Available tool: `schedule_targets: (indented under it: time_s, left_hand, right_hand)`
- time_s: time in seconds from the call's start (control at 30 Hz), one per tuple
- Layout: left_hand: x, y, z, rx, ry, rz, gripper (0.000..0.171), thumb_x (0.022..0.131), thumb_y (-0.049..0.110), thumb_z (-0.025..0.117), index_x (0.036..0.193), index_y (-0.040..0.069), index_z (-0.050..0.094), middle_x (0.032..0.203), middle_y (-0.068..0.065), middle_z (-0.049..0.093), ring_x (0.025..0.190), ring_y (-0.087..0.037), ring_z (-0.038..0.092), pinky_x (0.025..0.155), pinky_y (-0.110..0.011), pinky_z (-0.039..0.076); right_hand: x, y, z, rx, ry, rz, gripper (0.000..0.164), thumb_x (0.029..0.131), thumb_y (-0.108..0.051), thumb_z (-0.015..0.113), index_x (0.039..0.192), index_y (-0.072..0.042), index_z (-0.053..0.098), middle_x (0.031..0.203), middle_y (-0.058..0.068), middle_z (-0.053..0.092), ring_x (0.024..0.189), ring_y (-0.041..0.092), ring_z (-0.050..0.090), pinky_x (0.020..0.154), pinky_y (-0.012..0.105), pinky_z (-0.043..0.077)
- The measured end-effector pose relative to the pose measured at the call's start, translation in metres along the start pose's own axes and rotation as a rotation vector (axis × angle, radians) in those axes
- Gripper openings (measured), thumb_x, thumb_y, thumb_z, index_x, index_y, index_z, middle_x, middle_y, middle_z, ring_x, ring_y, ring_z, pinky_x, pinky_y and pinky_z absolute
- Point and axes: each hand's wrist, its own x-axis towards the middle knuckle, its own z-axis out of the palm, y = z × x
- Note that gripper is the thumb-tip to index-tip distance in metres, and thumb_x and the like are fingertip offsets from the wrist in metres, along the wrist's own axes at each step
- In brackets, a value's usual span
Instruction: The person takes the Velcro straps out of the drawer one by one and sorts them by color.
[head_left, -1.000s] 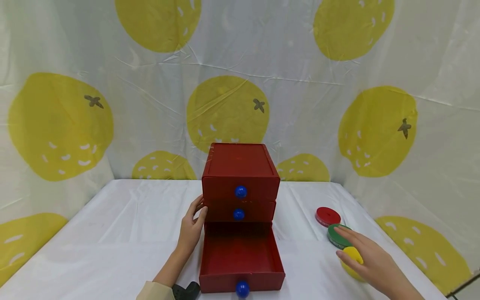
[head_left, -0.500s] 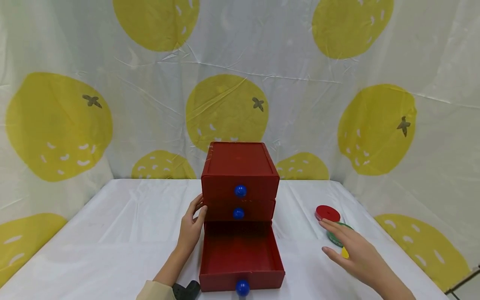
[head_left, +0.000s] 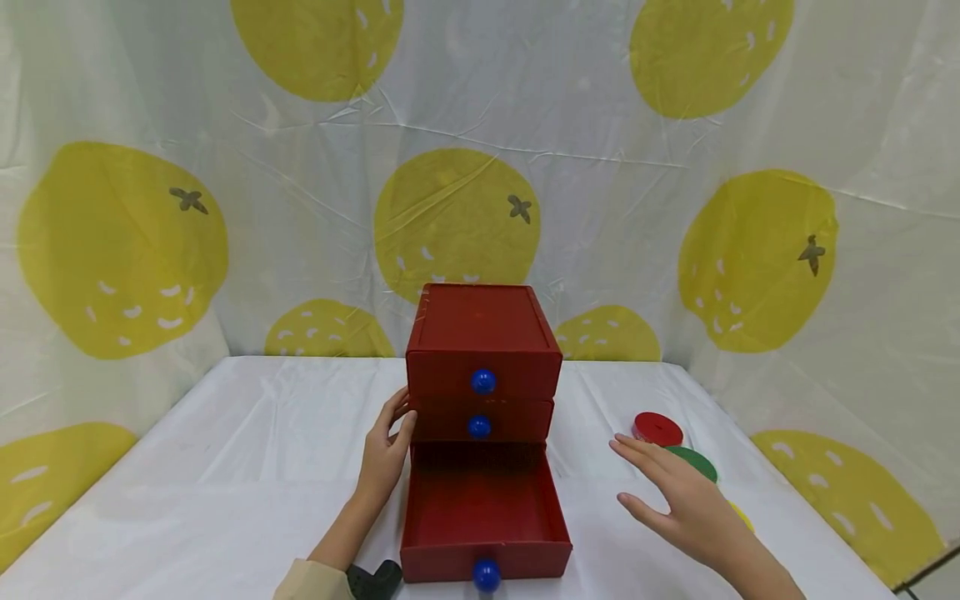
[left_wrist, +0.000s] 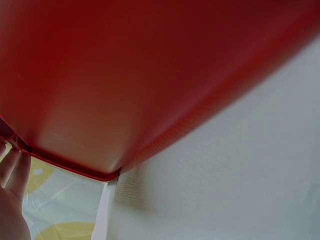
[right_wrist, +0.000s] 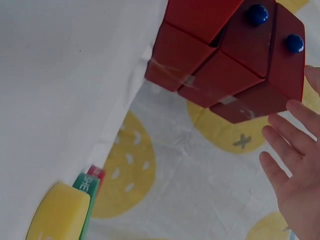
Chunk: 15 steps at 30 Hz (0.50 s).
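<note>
A red drawer unit [head_left: 483, 325] with blue knobs stands in the middle of the table, its bottom drawer [head_left: 442, 563] pulled out and bare inside. Against the unit's left side rests my left hand [head_left: 386, 454], fingers loosely bent. My right hand [head_left: 690, 508] hovers to the right of the drawer, fingers spread and thumb apart, holding nothing. Beside and partly behind it lie a flat red roll [head_left: 658, 428], a green roll [head_left: 696, 463] and a yellow round piece [head_left: 742, 515], mostly hidden. In the right wrist view the yellow piece [right_wrist: 60, 212] looks thick.
A white cloth [head_left: 285, 417] covers the table, and a lemon-print curtain [head_left: 600, 225] hangs behind and at both sides. A black object [head_left: 373, 581] shows by my left wrist, left of the drawer front.
My right hand has moved left, from over the green roll and yellow piece toward the drawer unit. The left hand and drawers look unmoved.
</note>
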Motion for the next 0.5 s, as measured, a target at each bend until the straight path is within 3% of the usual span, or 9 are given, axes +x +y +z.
schedule_targets:
  time_s: [0.1,0.2,0.33,0.43,0.5]
  left_hand:
    - [0.001,0.000,0.000,-0.002,0.002,0.002,0.040,0.094,0.018,0.048,0.134,0.015,0.043,0.133,-0.007,0.051,0.117,-0.019,0.049,0.084,-0.021,0.049]
    - [0.004,-0.015,0.002,-0.008,0.014,0.011,0.039,0.094,0.023,0.049,0.133,0.021,0.044,0.132,-0.001,0.051,0.117,-0.015,0.050,0.084,-0.021,0.049]
    - [0.009,-0.036,0.004,-0.004,0.027,0.040,0.039,0.094,0.029,0.049,0.132,0.028,0.043,0.132,0.004,0.051,0.116,-0.014,0.051,0.085,-0.027,0.050]
    - [0.008,-0.037,0.004,0.001,0.031,0.046,0.040,0.094,0.029,0.049,0.133,0.027,0.043,0.131,0.002,0.052,0.116,-0.016,0.051,0.084,-0.029,0.050]
    - [0.008,-0.038,0.004,0.002,0.031,0.047,0.039,0.094,0.028,0.049,0.133,0.027,0.043,0.131,0.001,0.052,0.116,-0.016,0.051,0.084,-0.028,0.051]
  right_hand:
    - [0.004,-0.007,0.001,-0.012,-0.015,-0.005,0.067,0.068,-0.028,0.078,0.129,-0.018,0.051,0.125,-0.001,0.057,0.114,0.007,0.048,0.100,0.001,0.019]
    - [0.007,-0.013,0.003,-0.042,-0.041,0.000,0.070,0.067,-0.029,0.079,0.131,-0.021,0.050,0.125,-0.004,0.057,0.111,0.009,0.051,0.098,0.002,0.026]
    - [0.011,-0.019,0.005,-0.052,-0.089,0.009,0.069,0.070,-0.032,0.077,0.132,-0.024,0.048,0.126,-0.006,0.056,0.110,0.009,0.053,0.085,0.019,0.048]
    - [0.013,-0.023,0.008,-0.050,-0.124,0.001,0.068,0.072,-0.032,0.075,0.133,-0.025,0.047,0.127,-0.007,0.055,0.110,0.010,0.054,0.077,0.033,0.054]
    - [0.015,-0.027,0.010,-0.044,-0.146,-0.003,0.068,0.072,-0.031,0.075,0.134,-0.026,0.046,0.127,-0.007,0.055,0.110,0.010,0.054,0.077,0.033,0.054]
